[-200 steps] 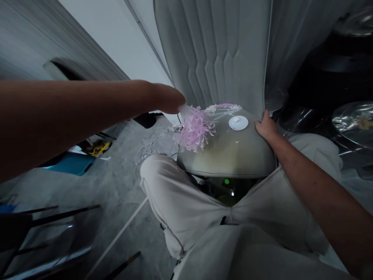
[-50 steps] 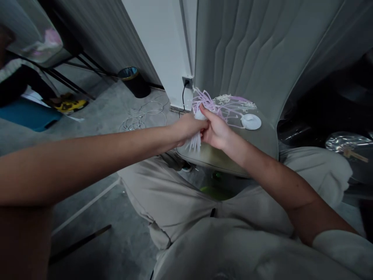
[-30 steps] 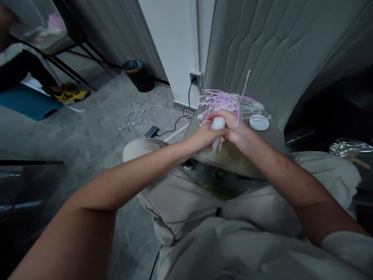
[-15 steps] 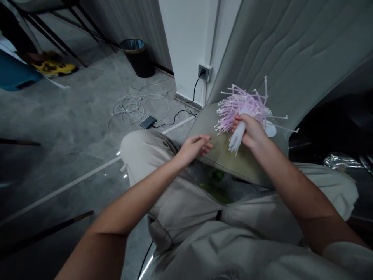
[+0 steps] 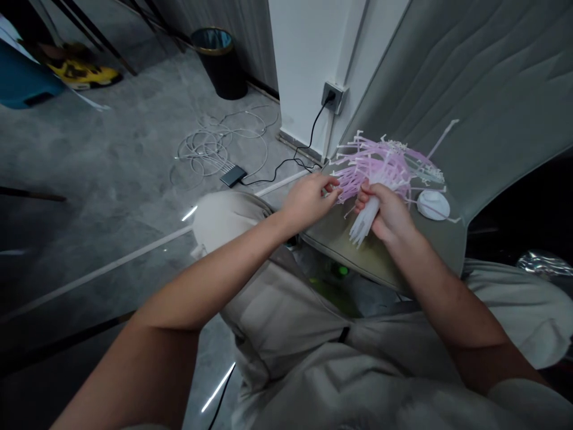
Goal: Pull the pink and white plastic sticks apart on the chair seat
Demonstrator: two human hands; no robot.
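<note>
A bundle of thin strips, pink toward the far end with small white tips, fans out above the chair seat. My right hand is wrapped round its white lower end, which sticks out below the fist. My left hand is at the bundle's left edge, thumb and fingers bent close to the pink strips. Whether its fingertips hold a strip is too small to tell. A round white object lies on the seat to the right of the bundle.
A dark bin stands near the wall. Tangled pale cables and a small dark box lie on the floor. A black cord runs to a wall socket. At the upper left are a yellow shoe and a blue container.
My left hand has moved right and up to the edge of the bundle. My right hand still grips the white end. The camera view has shifted, showing more of the round white object.
</note>
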